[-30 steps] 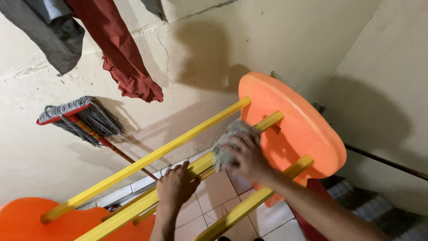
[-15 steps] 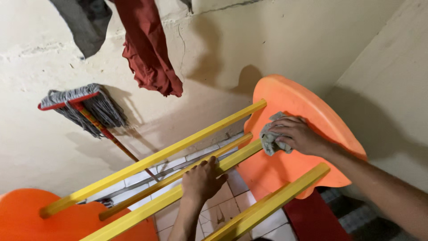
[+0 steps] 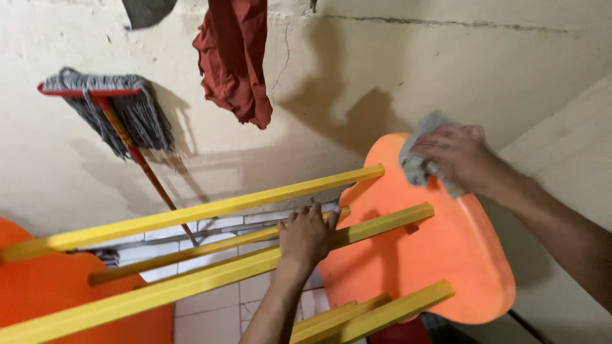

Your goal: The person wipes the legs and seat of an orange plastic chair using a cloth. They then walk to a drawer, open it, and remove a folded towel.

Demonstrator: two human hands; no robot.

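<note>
One crumpled grey rag (image 3: 417,162), right hand (image 3: 456,156), orange panel (image 3: 440,255)

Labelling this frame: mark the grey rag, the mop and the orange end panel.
grey rag (image 3: 415,167), head view, bunched part below the fingers.
mop (image 3: 121,118), head view, grey strands under its red bar.
orange end panel (image 3: 440,255), head view, flat face.
</note>
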